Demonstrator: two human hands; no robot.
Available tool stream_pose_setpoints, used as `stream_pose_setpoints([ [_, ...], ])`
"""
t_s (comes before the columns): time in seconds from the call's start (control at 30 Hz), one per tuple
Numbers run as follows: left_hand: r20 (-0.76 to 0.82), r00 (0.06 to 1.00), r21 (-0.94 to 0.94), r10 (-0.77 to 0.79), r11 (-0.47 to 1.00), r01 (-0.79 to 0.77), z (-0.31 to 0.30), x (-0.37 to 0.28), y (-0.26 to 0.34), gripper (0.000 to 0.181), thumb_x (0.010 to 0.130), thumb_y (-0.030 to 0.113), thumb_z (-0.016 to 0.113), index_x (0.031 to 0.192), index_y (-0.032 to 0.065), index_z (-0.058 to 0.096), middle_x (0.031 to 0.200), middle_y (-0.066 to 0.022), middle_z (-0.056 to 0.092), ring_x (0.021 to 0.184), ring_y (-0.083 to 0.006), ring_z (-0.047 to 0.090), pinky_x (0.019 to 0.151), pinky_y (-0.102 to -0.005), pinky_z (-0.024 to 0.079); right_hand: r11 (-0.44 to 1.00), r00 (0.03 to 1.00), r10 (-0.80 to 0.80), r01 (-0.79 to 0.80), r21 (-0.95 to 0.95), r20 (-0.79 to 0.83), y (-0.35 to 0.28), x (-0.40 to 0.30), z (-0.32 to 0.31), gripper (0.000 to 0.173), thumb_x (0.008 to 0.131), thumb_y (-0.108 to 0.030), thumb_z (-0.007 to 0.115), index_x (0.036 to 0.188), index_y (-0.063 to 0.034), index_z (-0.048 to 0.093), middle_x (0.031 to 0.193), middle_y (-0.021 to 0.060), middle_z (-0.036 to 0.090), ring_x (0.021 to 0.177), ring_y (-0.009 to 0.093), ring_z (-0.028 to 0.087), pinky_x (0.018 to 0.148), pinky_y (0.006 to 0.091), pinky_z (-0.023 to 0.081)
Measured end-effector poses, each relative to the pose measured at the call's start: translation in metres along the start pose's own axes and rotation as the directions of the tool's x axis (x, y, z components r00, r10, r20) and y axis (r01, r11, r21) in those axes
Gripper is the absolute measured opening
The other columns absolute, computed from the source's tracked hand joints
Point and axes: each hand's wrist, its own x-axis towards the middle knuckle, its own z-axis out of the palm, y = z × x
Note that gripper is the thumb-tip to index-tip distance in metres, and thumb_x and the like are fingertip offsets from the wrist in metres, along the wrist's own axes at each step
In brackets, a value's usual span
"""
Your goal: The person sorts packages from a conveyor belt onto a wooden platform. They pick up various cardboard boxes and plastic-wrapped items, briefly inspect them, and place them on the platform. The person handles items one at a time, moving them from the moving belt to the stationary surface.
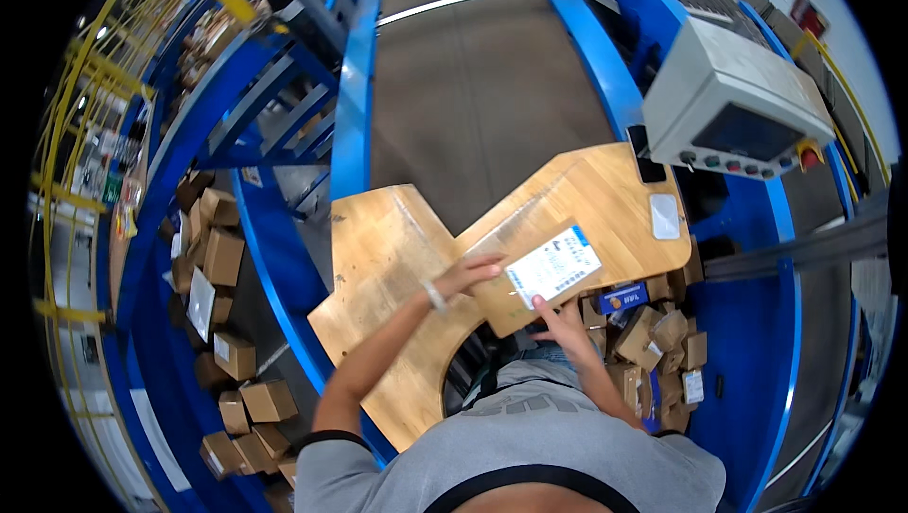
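A flat brown cardboard parcel (494,304) lies tilted over the front part of the wooden worktop (397,250). On its upper face is a white shipping label (553,266) with writing and a blue corner. My right hand (564,325) grips the parcel's near edge, thumb on top by the label and the fingers partly hidden beneath. At the parcel's left end is my left hand (469,274), its fingers stretched over the edge. Whether those fingers press on the cardboard is hard to tell. A pale band circles the left wrist.
Beyond the worktop runs a dark conveyor belt (475,87) between blue rails. A grey control box (738,102) with a screen and buttons stands at right, near a phone (647,155) and a white pad (665,216). Cardboard boxes fill chutes at left (223,258) and right (638,339).
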Motion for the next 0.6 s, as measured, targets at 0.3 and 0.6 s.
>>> stream_pose_setpoints([
  [0.3,-0.515,0.811,-0.195,0.277,0.884,-0.425,0.067,-0.005,-0.025,0.061,0.096,0.034,0.073,0.141,-0.0009,0.052,0.133,-0.0139,0.060,0.122,-0.0203,0.056,0.105,-0.0340,0.045,0.993,0.962,-0.080,0.054,-0.104,-0.261,-0.010,0.065,-0.075,0.070,0.101,-0.055,0.055,0.143,0.0007,0.051,0.131,0.0214,0.059,0.118,0.030,0.063,0.074,0.0421,0.060],
  [0.6,-0.514,0.795,-0.148,0.321,0.880,-0.451,0.060,0.007,-0.038,0.062,0.098,0.034,0.070,0.142,-0.0043,0.049,0.136,-0.0168,0.057,0.125,-0.0217,0.054,0.107,-0.0343,0.043,0.488,0.048,-0.805,0.621,-0.613,-0.591,-0.164,0.145,-0.229,0.048,0.107,-0.028,0.052,0.145,0.0007,0.054,0.136,0.0189,0.053,0.127,0.030,0.053,0.109,0.0360,0.040],
])
